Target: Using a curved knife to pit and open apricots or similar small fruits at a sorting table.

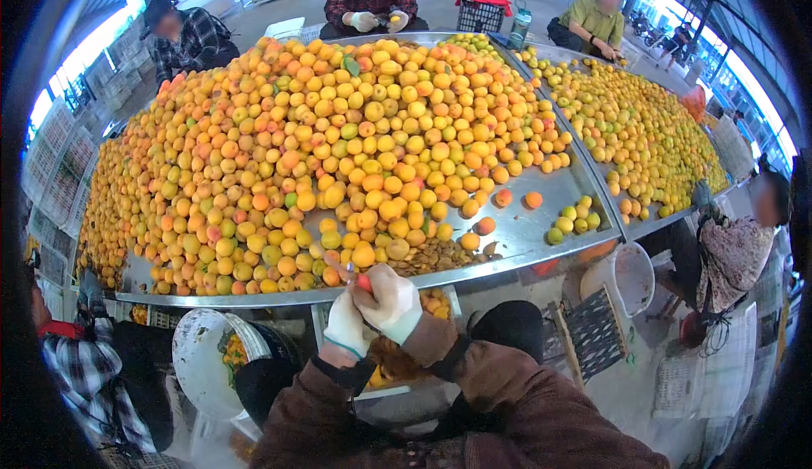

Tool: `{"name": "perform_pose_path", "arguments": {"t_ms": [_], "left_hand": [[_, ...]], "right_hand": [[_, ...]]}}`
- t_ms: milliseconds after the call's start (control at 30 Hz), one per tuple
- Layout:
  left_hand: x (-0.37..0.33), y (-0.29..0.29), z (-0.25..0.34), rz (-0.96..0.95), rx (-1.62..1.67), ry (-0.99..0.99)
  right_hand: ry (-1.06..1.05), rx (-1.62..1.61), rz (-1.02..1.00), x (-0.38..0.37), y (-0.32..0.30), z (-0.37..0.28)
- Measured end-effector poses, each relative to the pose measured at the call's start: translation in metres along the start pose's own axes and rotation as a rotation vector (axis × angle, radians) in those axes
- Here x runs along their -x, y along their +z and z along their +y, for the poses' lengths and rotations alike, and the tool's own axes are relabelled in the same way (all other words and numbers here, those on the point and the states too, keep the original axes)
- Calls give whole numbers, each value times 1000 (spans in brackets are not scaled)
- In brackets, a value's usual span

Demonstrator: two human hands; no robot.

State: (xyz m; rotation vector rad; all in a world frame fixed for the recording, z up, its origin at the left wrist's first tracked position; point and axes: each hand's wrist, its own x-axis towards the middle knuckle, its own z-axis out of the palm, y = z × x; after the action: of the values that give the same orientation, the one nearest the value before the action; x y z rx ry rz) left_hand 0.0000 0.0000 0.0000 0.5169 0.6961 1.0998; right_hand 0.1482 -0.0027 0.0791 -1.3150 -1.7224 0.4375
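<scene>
Steel sorting table, curved rim, is the landmark. Both gloved hands meet just below its near rim, at the centre.

Left hand: white glove, fingers curled upward, with a small metal tool tip showing just above it, probably a pitting knife. Can't tell how it's gripped.

Right hand: white glove, closed round a small orange-red fruit; only a sliver shows between thumb and fingers. The hands are touching, working the same piece.

Handling, my read: the fruit is light, soft-skinned and bruises easily, likely slick once cut. Hold it across the cheeks with the fingertips, light pressure, seam towards the blade.

On the table just past the rim from the hands: a patch of brown pits, then the big heap of yellow-orange fruit running to the far rim. A few loose pieces lie right of the heap.

White bucket sits under the rim, left of the hands. Other people sit around the table's far and side rims.
</scene>
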Motion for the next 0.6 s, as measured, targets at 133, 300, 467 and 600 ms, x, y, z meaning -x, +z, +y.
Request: {"name": "perform_pose_path", "arguments": {"t_ms": [133,300,467,600], "left_hand": [[14,72,5,166,145,-270],[16,35,19,49,-92,28],[11,67,34,52,44,49],[14,90,42,258,39,-8]], "right_hand": [[-50,38,-56,11,-9,14],[263,-574,126,15,50,92],[816,-1067,46,-8,-23,14],[856,-1029,33,-5,-21,2]]}}
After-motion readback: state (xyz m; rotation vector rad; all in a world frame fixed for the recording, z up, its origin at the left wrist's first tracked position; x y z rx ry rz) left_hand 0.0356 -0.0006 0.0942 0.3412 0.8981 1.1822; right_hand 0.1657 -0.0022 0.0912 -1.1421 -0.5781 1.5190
